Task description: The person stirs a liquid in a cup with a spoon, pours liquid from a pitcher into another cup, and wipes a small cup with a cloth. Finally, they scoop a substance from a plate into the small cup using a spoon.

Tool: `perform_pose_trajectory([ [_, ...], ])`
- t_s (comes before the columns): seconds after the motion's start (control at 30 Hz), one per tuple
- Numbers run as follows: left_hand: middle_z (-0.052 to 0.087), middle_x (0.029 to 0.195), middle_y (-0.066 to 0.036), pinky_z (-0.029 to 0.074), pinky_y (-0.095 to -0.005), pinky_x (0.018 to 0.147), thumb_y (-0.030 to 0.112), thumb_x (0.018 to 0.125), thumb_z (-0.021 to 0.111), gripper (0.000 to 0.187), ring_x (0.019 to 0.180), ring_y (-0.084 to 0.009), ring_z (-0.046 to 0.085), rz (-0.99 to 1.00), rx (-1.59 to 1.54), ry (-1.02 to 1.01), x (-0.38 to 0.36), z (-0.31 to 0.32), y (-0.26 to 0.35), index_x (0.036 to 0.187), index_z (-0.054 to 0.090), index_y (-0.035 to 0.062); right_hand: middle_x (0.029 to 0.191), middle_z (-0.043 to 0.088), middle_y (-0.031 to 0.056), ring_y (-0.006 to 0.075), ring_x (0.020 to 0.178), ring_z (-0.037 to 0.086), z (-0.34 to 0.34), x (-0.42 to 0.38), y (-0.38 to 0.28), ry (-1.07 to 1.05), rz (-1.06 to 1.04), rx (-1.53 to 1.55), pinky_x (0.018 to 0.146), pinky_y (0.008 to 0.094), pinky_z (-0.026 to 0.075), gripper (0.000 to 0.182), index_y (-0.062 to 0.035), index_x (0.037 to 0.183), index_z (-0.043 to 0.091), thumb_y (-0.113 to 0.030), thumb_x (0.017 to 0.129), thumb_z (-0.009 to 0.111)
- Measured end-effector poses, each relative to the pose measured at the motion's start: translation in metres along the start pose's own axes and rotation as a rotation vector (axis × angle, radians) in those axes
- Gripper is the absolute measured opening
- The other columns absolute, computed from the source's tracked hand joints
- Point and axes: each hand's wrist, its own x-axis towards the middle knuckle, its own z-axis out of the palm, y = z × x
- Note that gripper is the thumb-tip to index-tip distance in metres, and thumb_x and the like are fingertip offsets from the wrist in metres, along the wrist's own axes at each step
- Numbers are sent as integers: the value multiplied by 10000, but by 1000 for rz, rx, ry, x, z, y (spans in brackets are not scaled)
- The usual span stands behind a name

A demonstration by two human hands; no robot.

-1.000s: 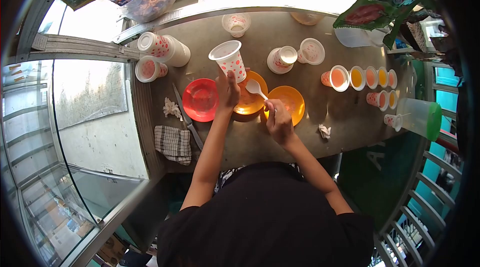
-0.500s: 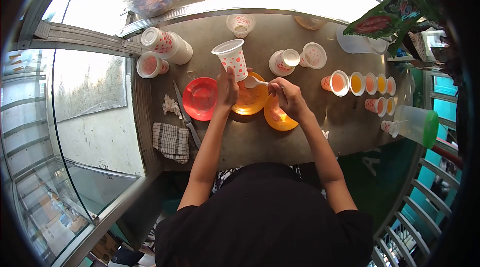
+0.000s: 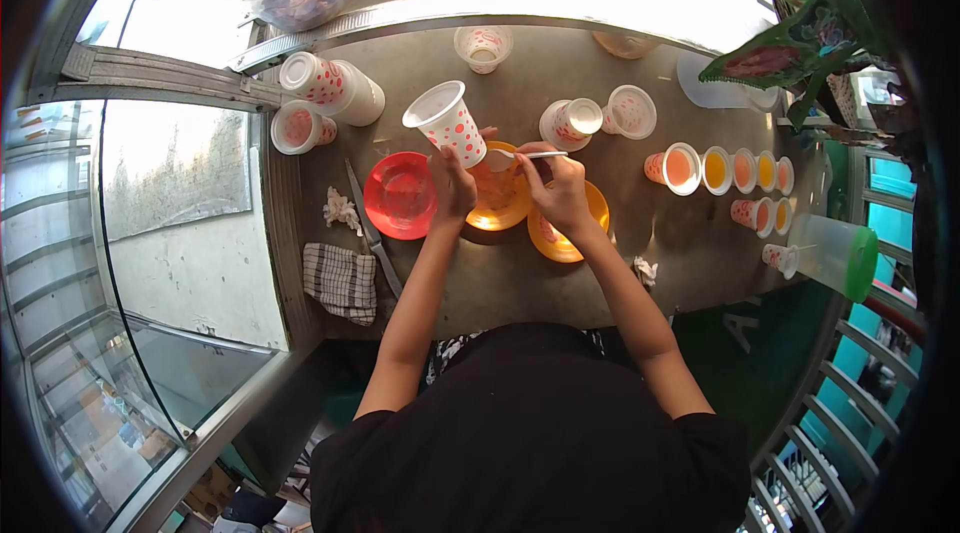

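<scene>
A white paper cup with red dots (image 3: 456, 129) is held up in my left hand (image 3: 455, 185), tilted so its rim leans left. My right hand (image 3: 556, 191) pinches the handle of a white plastic spoon (image 3: 540, 154); its bowl is close to the cup's base, above an orange plate (image 3: 497, 223). A second orange plate (image 3: 597, 213) lies partly under my right hand, with some reddish food on it. To the left of my left hand sits a red plate (image 3: 400, 196). What is inside the held cup cannot be seen.
Stacked dotted cups (image 3: 340, 93) stand at the back left. A knife (image 3: 376, 238) and a checked cloth (image 3: 341, 281) lie on the left. Cups of orange and yellow drink (image 3: 716, 171) line the right, near a green-lidded container (image 3: 858, 263). A shelf edge (image 3: 400, 26) crosses the back.
My left hand has tilted the cup further left. My right hand has shifted left and turned, bringing the spoon's handle level and its bowl nearer the cup.
</scene>
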Motion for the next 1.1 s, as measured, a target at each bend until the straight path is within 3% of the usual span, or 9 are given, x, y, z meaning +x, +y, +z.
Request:
perform_pose_trajectory([
  [0.1,713,940,-136,510,-335,772,681,932,197,836,887,-220,680,-18,-18,12,-1,0,5,1084,555,-59,715,652,101,162,579,631,1,-2,-3,81,-21,-11,546,262,484,51,-6,931,600,-28,888,615],
  [0.17,698,1004,-160,455,-332,909,715,910,115,956,965,-209,644,-75,36,28,-3,2,15,1026,617,-90,719,656,104,157,576,631,2,-3,-4,136,-45,-24,539,262,481,44,-1,928,599,-21,889,608],
  [0.67,699,1014,-152,442,-342,934,686,929,127,917,982,-225,645,-44,0,4,-4,5,9,1044,615,-82,697,650,121,172,612,659,17,3,2,105,92,96,555,270,490,33,13,917,594,0,892,576],
  [0.73,695,1022,-157,441,-346,940,686,929,131,916,988,-232,644,-37,-18,-2,-5,6,8,1054,611,-83,724,668,87,100,673,659,21,0,5,29,105,58,615,241,528,42,27,934,593,5,905,575],
  [0.9,687,1040,-170,439,-356,953,685,930,132,912,998,-246,642,-12,-59,-25,-4,3,-1,1090,591,-86,729,665,85,105,674,660,25,-4,7,9,168,133,619,248,540,48,38,935,582,2,908,568],
  [0.97,688,1025,-178,486,-352,873,672,935,238,830,980,-251,653,2,-136,-19,-4,4,-3,1175,484,-84,732,665,81,107,677,661,22,-5,9,-15,223,174,620,248,543,51,42,934,578,-2,911,564],
  [1.1,680,1053,-174,482,-350,876,677,934,222,838,1004,-234,639,-14,-184,-61,-4,0,-11,1193,473,-79,766,660,91,128,685,665,17,-3,12,-113,291,283,626,251,554,67,45,939,558,-21,930,549],
])
